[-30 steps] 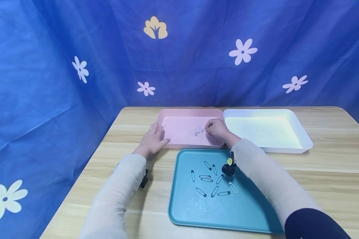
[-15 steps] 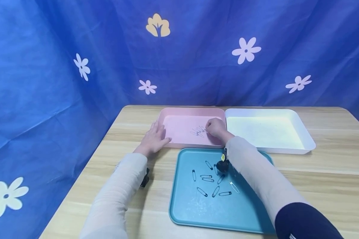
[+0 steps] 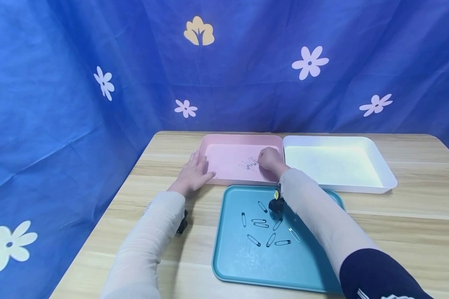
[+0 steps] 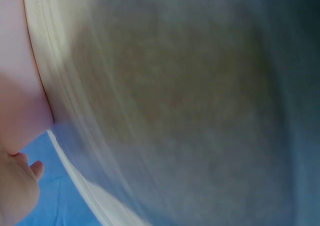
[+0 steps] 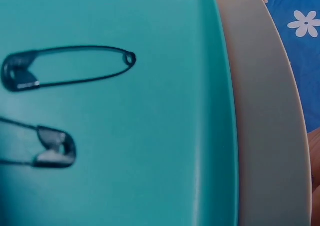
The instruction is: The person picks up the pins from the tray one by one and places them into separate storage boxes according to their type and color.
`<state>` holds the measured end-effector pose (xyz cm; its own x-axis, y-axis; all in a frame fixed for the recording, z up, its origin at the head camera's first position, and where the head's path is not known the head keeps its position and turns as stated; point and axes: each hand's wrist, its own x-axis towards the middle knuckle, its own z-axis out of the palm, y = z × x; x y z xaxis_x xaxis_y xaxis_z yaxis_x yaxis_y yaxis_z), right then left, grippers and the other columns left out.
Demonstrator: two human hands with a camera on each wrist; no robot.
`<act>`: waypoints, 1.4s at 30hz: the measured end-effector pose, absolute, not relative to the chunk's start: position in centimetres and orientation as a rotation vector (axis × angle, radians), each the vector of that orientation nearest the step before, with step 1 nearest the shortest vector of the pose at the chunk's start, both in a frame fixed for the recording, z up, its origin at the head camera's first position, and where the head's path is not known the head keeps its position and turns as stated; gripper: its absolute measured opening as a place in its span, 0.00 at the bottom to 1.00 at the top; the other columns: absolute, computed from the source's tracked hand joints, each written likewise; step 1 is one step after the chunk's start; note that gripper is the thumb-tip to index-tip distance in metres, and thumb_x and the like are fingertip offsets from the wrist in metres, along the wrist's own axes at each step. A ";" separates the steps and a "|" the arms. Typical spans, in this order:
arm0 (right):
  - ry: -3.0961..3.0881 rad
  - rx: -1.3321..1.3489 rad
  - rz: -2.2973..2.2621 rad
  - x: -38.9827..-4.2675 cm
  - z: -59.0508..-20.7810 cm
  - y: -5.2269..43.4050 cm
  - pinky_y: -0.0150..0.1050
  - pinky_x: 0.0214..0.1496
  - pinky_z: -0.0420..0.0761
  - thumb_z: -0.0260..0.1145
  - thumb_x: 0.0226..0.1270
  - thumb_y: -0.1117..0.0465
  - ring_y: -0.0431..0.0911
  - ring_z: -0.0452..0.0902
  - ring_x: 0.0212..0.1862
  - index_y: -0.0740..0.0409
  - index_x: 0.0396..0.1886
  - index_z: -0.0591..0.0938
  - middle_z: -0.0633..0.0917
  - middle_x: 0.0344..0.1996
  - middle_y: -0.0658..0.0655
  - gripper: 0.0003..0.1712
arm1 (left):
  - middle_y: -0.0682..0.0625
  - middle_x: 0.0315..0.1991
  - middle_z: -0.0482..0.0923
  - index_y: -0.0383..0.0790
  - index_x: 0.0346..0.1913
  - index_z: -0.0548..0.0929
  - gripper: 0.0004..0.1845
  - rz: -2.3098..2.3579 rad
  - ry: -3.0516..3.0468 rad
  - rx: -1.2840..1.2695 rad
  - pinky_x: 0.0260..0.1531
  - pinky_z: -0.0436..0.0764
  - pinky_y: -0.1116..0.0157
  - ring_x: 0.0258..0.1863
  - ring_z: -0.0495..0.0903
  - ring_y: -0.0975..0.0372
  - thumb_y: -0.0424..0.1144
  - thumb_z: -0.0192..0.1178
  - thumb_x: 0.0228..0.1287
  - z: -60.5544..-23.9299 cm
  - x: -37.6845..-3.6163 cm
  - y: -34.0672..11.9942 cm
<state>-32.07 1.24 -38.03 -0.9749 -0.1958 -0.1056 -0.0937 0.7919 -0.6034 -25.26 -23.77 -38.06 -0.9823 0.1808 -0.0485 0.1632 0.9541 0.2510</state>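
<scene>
My right hand (image 3: 271, 161) is inside the pink tray (image 3: 224, 153), its fingers curled at the right end of a small row of thin silvery safety pins (image 3: 249, 165). The fingertips seem to pinch the end pin, which they mostly hide. With fingers spread and thumb out, my left hand (image 3: 192, 174) rests on the pink tray's left rim. Below my right wrist, several black safety pins (image 5: 19, 75) and one pale silvery pin (image 3: 294, 235) lie scattered on the teal tray (image 3: 243, 265).
A white tray (image 3: 381, 178) stands directly right of the pink one. The wooden table (image 3: 415, 211) extends on both sides. A blue flowered cloth (image 3: 247, 83) hangs behind it. Black wrist cameras (image 3: 276, 207) sit under the forearms.
My right forearm has swung slightly left while its fingertips stay by the silvery pins. My left hand keeps its place on the rim. The head view has shifted a little.
</scene>
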 end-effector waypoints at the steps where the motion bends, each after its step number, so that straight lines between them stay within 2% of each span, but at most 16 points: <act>1: 2.820 -0.229 -0.933 -32.1 -38.0 1.3 0.30 0.18 0.60 0.51 0.48 0.71 0.42 0.60 0.16 0.56 0.08 0.66 0.65 0.08 0.50 0.14 | 0.37 0.65 0.31 0.33 0.65 0.50 0.39 0.377 3.035 0.267 0.59 0.44 0.49 0.63 0.34 0.47 0.58 0.42 0.58 -38.0 -25.3 -23.8; 12: 2.782 -0.206 -0.967 -32.5 -38.0 1.4 0.30 0.25 0.67 0.55 0.45 0.71 0.44 0.68 0.24 0.61 0.18 0.76 0.76 0.18 0.54 0.05 | 0.37 0.66 0.31 0.34 0.65 0.50 0.39 0.369 3.033 0.256 0.59 0.45 0.50 0.64 0.33 0.48 0.58 0.41 0.58 -38.0 -25.4 -23.7; 22: 2.769 -0.286 -0.964 -31.8 -36.8 1.8 0.28 0.20 0.68 0.55 0.48 0.70 0.41 0.69 0.19 0.63 0.21 0.78 0.77 0.15 0.53 0.05 | 0.37 0.65 0.32 0.33 0.65 0.51 0.39 0.378 3.037 0.270 0.58 0.45 0.49 0.64 0.33 0.48 0.58 0.42 0.58 -37.9 -25.3 -23.7; 34: 2.691 -0.265 -1.108 -29.5 -35.9 4.1 0.30 0.23 0.71 0.56 0.52 0.67 0.44 0.72 0.26 0.64 0.28 0.79 0.79 0.25 0.57 0.07 | 0.36 0.65 0.32 0.32 0.64 0.50 0.40 0.374 3.043 0.298 0.58 0.45 0.49 0.63 0.34 0.47 0.58 0.42 0.58 -38.0 -25.3 -23.9; 42: 2.661 -0.279 -1.219 -27.9 -35.0 6.2 0.34 0.30 0.75 0.59 0.55 0.65 0.46 0.73 0.29 0.65 0.32 0.79 0.79 0.28 0.58 0.08 | 0.36 0.65 0.32 0.32 0.64 0.50 0.40 0.388 3.042 0.298 0.59 0.44 0.49 0.63 0.34 0.47 0.57 0.43 0.58 -38.2 -25.4 -23.9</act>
<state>-27.91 6.24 -35.03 -0.9620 -0.2527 -0.1033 -0.0869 0.6421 -0.7617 -25.44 -23.95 -38.15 -0.9795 0.1984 -0.0359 0.1830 0.9497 0.2541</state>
